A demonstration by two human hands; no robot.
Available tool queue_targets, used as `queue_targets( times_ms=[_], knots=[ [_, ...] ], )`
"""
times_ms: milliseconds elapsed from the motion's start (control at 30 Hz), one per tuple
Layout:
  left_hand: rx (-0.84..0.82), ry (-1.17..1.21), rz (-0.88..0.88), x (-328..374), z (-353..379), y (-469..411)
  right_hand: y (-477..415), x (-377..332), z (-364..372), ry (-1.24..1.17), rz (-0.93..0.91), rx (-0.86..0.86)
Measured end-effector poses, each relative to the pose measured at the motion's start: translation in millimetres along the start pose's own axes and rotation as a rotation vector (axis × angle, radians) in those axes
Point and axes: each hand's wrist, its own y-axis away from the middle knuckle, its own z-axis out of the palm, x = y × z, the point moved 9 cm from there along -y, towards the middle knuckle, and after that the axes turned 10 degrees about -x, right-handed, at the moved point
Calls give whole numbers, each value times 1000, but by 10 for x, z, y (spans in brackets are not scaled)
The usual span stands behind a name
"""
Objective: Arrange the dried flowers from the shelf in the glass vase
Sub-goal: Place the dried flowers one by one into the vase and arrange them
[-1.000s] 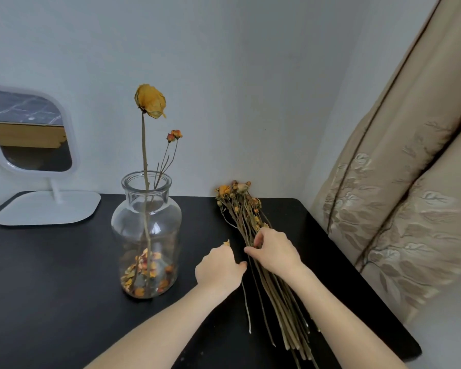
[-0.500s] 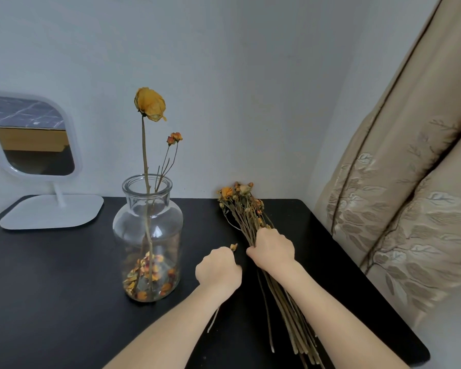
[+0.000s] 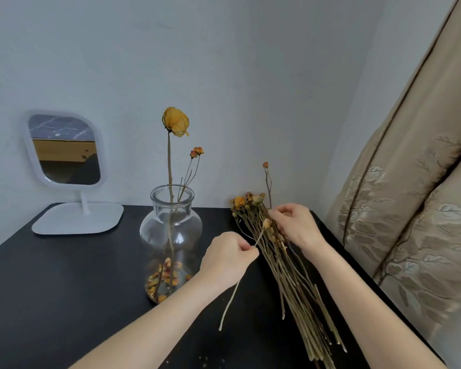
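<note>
The left hand point(image 3: 228, 258) has a tight grip on one pale stem point(image 3: 229, 304); the right hand point(image 3: 296, 227) pinches a budded sprig point(image 3: 268, 182) above the bundle point(image 3: 290, 275). Black tabletop point(image 3: 64, 275), beige curtain point(image 3: 410, 209) alongside.

- A matte black tabletop point(image 3: 64, 288) fills the lower frame.
- A white stand mirror with a flat rounded base point(image 3: 77, 219) sits at centre left.
- A clear round-bellied glass vase point(image 3: 171, 230) stands at centre.
- A bundle of dried yellow-orange flowers on long tan stems point(image 3: 296, 283) lies right of the vase, heads toward the wall.
- Pale crumbs point(image 3: 205, 363) dot the bottom edge.
</note>
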Motion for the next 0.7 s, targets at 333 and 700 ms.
queue_targets(
  times_ms=[333,700],
  knots=[
    [468,378,307,561,-1842,587,81,-1495,-78,-510,-356,-2],
    [721,512,253,264,-2533,456,73,-2216,174,-635,-559,18]
  ],
)
